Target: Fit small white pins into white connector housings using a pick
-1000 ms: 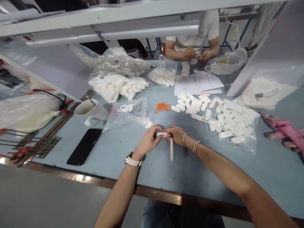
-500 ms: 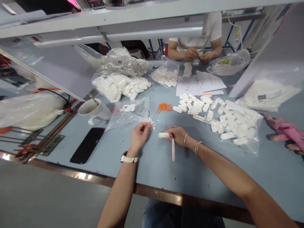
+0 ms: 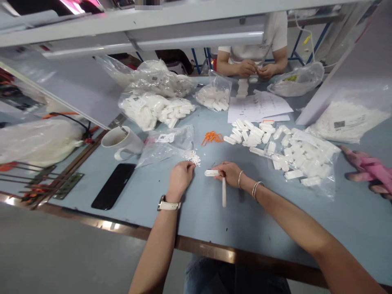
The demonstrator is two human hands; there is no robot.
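Note:
My left hand [image 3: 180,179] has its fingertips pinched together at the near edge of a small pile of tiny white parts [image 3: 194,157]. Whether one of these parts is between the fingers is too small to tell. My right hand [image 3: 229,173] is closed around a flat white plastic piece [image 3: 211,173], which sticks out to the left and shows a row of small dark marks. The same hand also holds a slim tool with a white handle [image 3: 224,194], pointing toward the table's front edge; its head is hidden by the fingers. Beyond both hands lie orange frames [image 3: 212,138].
White plastic housings [image 3: 249,132] lie loose beside an open bag of them [image 3: 306,157]. Left are a clear bag [image 3: 167,145], a mug [image 3: 121,143] and a black phone [image 3: 113,186]. Papers [image 3: 260,107] lie farther back, before a co-worker's hands [image 3: 257,69]. A pink-sleeved hand [image 3: 367,169] rests right.
My left hand has drawn back slightly toward me from the pile, showing more of the tiny white parts. My right hand keeps its hold, almost unmoved.

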